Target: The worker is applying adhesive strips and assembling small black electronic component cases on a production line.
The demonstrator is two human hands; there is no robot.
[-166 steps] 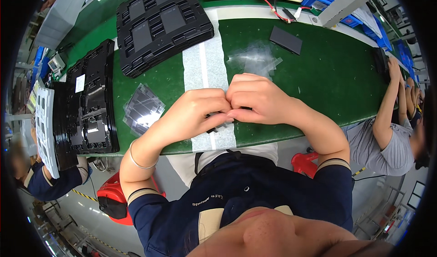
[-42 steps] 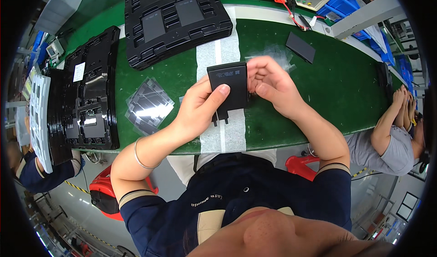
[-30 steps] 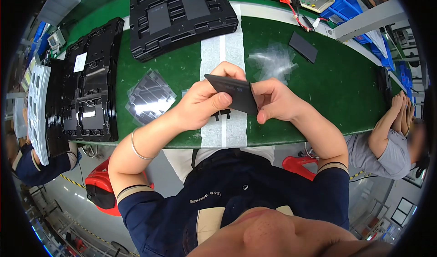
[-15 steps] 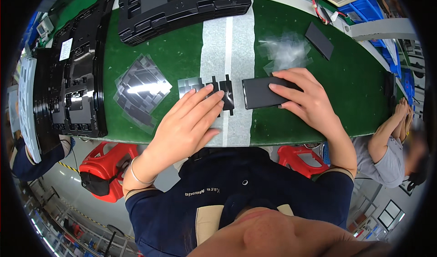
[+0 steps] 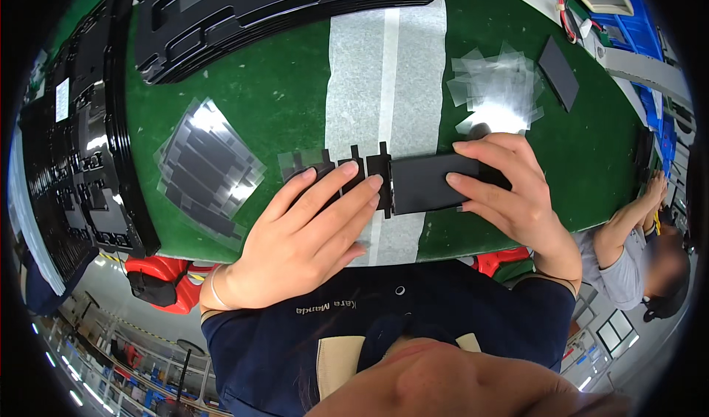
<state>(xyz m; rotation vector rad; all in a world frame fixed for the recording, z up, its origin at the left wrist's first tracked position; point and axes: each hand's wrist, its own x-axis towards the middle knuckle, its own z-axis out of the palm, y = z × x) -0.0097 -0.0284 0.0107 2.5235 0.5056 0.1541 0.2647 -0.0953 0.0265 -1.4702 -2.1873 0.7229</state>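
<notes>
My right hand [image 5: 509, 188] grips the right end of a dark grey flat rectangular slab [image 5: 425, 183], fingers on top and along its sides. The slab's left end meets a black tabbed sticker piece [image 5: 379, 167] on the pale strip of the table. With its fingers stretched flat, my left hand [image 5: 310, 229] presses on the clear film sheet [image 5: 292, 164] that carries this and other black tabbed pieces. Its fingers cover part of the sheet. Left of that hand lies a fanned stack of clear sheets with dark pieces [image 5: 210, 170].
Used-looking clear films [image 5: 495, 85] lie heaped beyond my right hand, beside another dark slab [image 5: 559, 74]. Stacked black trays [image 5: 288, 11] stand at the back, and more trays [image 5: 96, 144] at the left. A co-worker's arm [image 5: 628, 210] shows at far right.
My right hand has brought the slab leftward against the end black piece, closing the gap between them. My left hand stays flat on the film sheet. The view has shifted somewhat.
</notes>
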